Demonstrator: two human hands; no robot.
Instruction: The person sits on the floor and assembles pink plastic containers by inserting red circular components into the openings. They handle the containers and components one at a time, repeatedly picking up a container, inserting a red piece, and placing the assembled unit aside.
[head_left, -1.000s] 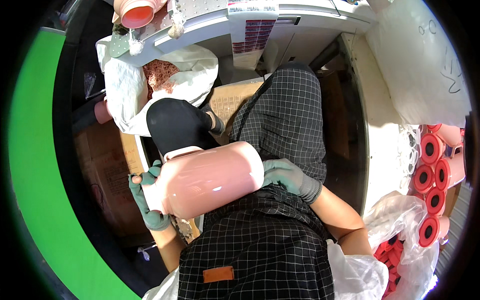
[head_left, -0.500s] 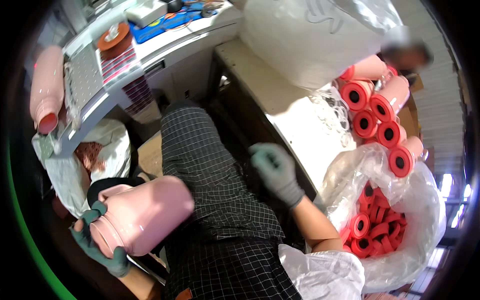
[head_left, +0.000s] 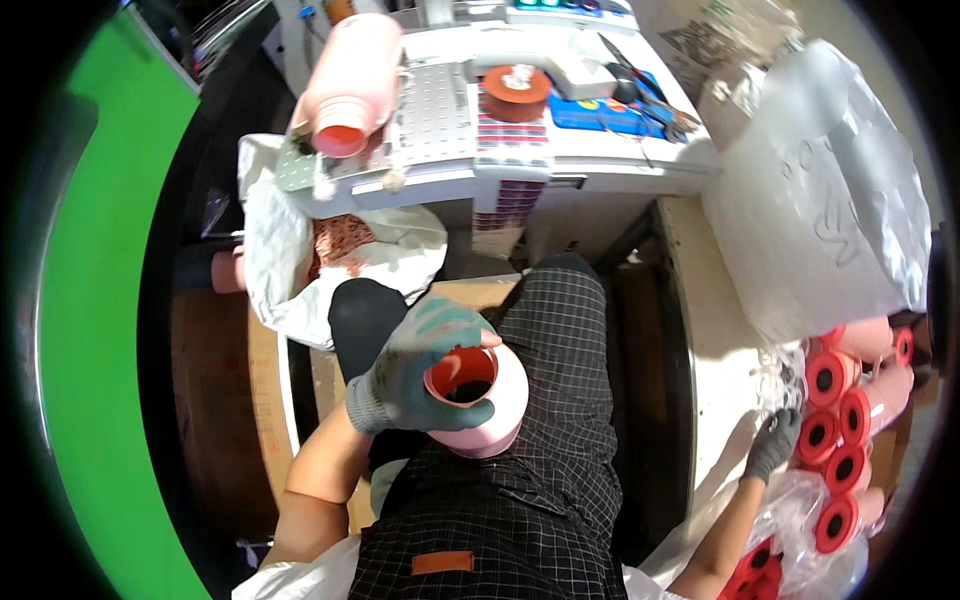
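Note:
Over my lap, my left hand [head_left: 425,365], in a grey-green glove, grips a pink bottle [head_left: 510,405] by its neck. The bottle's open mouth faces up, and its inside looks red near the rim and dark below. My right hand [head_left: 773,446], also gloved, is at the bench on the right, beside a heap of thin white rings [head_left: 780,375]. Its fingers are drawn together at the heap's near edge; what they hold, if anything, is too small to make out. Several pink bottles with red caps [head_left: 825,383] lie stacked just right of that hand.
Another pink bottle [head_left: 355,75] lies on the machine [head_left: 430,110] ahead, with a brown tape roll [head_left: 516,93] and a blue mat [head_left: 610,118]. A white sack [head_left: 275,235] hangs below. A large plastic bag [head_left: 820,210] stands on the right bench [head_left: 705,330]; red caps [head_left: 752,575] fill a bag near me.
My left hand has brought the pink bottle from the left to over my lap, turning it mouth up. My right hand has moved out to the white rings. The view has swung left.

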